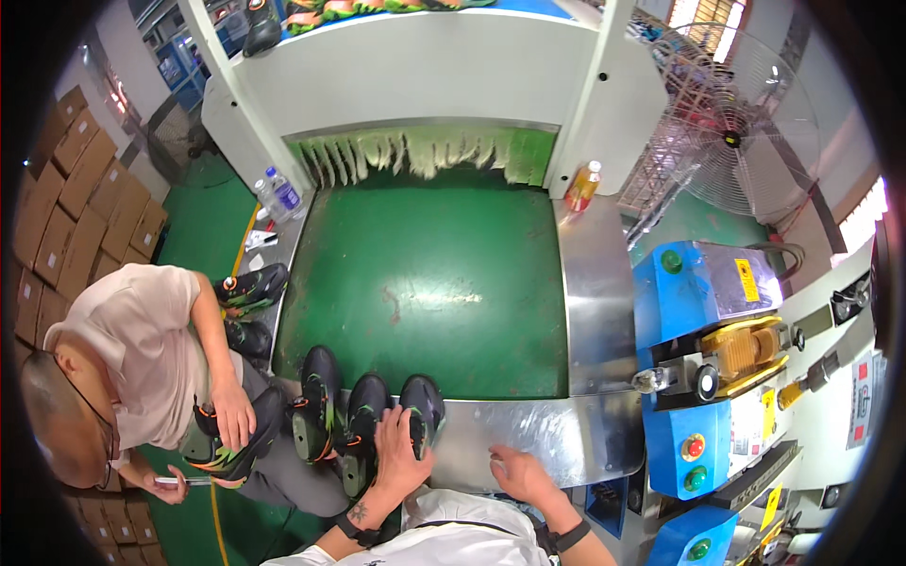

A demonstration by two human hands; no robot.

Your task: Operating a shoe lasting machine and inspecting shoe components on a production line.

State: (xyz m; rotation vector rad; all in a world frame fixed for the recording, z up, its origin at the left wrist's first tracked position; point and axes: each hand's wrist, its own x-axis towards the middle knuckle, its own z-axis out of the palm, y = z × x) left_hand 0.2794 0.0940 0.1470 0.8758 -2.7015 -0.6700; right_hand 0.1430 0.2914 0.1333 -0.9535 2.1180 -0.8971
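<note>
My left hand (404, 455) is on a pair of black shoes with orange and green trim, its fingers closed at their inner sides. The left shoe (364, 401) and the right shoe (423, 401) stand upright, toes pointing away from me. Beside them is another black shoe (319, 382). My right hand (524, 474) hovers at the near edge of the metal tabletop (528, 429), fingers loosely bent and apart, holding nothing. At the left, a co-worker (142, 349) holds a black shoe (253, 439) in one hand and a thin white tool (193, 481) in the other.
A green conveyor belt (425, 283) runs under a white machine hood (434, 80) with a fringed curtain (415, 151). Blue machines (679, 453) stand at the right, near a large fan (731, 137). Bottles (583, 186) flank the belt. Cartons (85, 217) are stacked far left.
</note>
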